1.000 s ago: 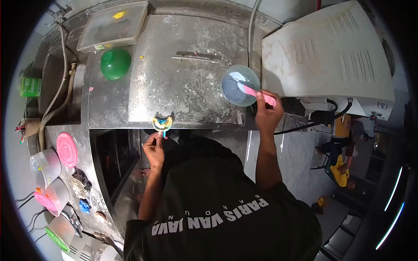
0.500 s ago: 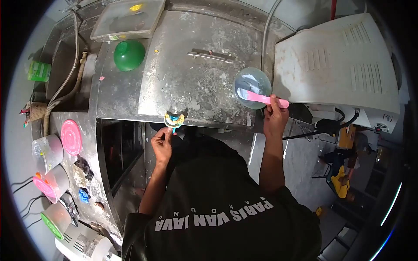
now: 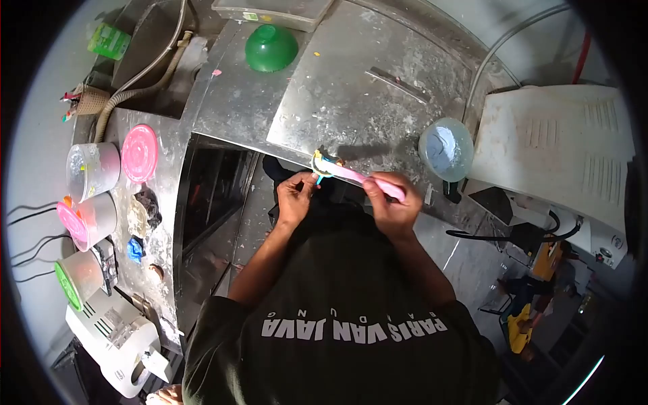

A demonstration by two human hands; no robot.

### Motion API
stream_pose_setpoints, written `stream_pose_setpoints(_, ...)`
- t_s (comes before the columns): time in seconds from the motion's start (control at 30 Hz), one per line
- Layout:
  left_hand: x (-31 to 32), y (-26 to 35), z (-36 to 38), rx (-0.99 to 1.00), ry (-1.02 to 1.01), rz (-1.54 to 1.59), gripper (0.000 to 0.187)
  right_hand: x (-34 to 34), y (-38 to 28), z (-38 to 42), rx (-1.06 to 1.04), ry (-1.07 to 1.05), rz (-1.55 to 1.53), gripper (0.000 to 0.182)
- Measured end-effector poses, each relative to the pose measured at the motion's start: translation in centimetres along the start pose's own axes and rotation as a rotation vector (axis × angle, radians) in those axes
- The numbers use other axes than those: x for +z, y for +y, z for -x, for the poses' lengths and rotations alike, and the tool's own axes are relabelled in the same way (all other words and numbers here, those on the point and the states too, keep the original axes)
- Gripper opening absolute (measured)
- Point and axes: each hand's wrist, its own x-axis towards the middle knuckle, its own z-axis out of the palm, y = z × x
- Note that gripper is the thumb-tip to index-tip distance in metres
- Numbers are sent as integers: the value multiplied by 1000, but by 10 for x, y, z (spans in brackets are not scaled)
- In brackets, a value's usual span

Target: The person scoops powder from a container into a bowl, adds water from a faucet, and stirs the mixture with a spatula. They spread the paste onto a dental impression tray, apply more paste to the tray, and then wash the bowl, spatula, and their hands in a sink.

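My left hand [image 3: 295,198] pinches the small handle of a dental impression tray [image 3: 322,164], yellow and blue with white material in it, at the front edge of the metal worktop. My right hand [image 3: 394,204] is closed round the handle of a pink spatula [image 3: 386,188], whose tip touches the tray or lies just over it; the exact contact is too small to tell. A translucent mixing bowl [image 3: 446,150] with white paste inside stands on the worktop to the right, apart from both hands.
A green bowl [image 3: 271,48] and a clear box [image 3: 270,13] sit at the back. Lidded tubs [image 3: 92,169] and a pink lid [image 3: 140,153] are on the left counter. A white machine [image 3: 553,148] stands right. Another person [image 3: 520,327] is far off at lower right.
My right hand has brought the spatula from the mixing bowl leftward to the tray in my left hand. The whole view has turned and shifted.
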Motion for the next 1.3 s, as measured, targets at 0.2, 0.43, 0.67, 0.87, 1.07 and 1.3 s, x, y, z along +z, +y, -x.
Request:
stream_pose_setpoints(0.2,2,4,1,-33,45,-41,20,14,-4,-7,-409,-136,180,22)
stream_pose_setpoints(0.43,4,5,1,8,54,-6,24,16,2,-3,-657,-127,271,21)
stream_pose_setpoints(0.67,6,7,-1,4,65,-46,24,13,1,-3,-648,-120,265,18)
stream_pose_setpoints(0.87,6,7,2,-5,70,-22,24,12,3,2,-605,-150,257,17)
stream_pose_setpoints(1.07,5,-1,0,-17,31,80,15,11,-2,1,-565,-189,213,18)
stream_pose_setpoints(1.3,6,-13,-2,17,77,58,17,-17,6,-3,-320,119,182,16)
